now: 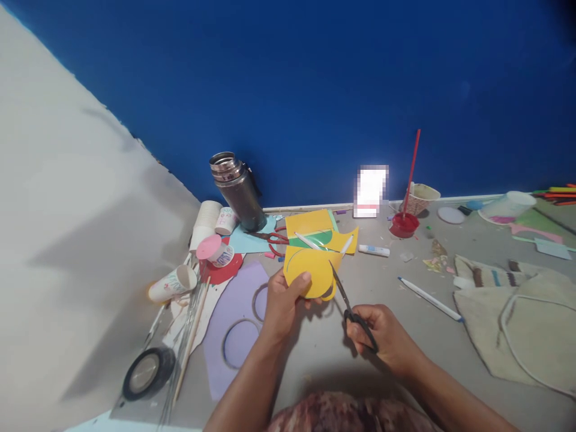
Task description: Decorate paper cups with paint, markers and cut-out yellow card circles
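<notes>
- I watch the left grip (288, 297) pinch yellow paper (315, 271) above the tabletop (310, 354).
- Right grip (373, 327) holds scissors (344, 296), blades at paper's right edge.
- I judge cutting partial: left curved line (292, 258) remains uncut.

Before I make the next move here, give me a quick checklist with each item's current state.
1. Left hand gripping the yellow paper: ok, thumb on top.
2. Right hand on the handles of the black scissors: ok.
3. Thumb clear of the scissor blades: ok, they are at the paper's right side.
4. Fingertips beneath the paper clear of the blades: cannot tell, the paper partly hides them.
5. Flask closed: not ok, its mouth is open with no lid on.
6. Marker apart from the right hand: ok, it lies on the table to the right.
</notes>
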A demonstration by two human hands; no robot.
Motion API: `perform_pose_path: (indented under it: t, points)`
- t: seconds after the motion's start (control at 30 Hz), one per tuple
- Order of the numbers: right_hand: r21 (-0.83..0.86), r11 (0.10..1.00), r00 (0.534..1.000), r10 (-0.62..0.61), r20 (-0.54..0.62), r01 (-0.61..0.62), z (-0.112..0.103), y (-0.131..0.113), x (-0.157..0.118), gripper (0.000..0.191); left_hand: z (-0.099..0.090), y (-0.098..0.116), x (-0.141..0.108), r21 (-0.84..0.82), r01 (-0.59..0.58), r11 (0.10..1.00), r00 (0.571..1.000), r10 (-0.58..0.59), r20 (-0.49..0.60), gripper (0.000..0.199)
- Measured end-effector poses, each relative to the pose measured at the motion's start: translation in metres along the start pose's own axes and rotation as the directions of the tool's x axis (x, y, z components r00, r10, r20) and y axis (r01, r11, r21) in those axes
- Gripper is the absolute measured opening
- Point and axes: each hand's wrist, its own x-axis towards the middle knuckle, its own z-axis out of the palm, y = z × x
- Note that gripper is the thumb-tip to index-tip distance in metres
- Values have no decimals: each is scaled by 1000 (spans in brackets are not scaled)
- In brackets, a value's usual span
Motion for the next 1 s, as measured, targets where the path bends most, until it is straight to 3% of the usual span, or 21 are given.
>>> perform_pose_path:
  t: [0.17, 0.43, 1.0]
  points:
    - [16, 1000, 1000, 5, 10, -6, 1, -3, 0, 58, 8, -7, -5, 70, 33, 997, 997, -27, -76, 42]
    - [45, 999, 1000, 11, 5, -11, 0, -4, 0, 50, 5, -6, -4, 172, 55, 984, 998, -49, -37, 35]
    - [23, 1000, 1000, 6, -2, -6, -2, -2, 1, 45, 7, 6, -6, 191, 52, 980, 998, -47, -30, 28]
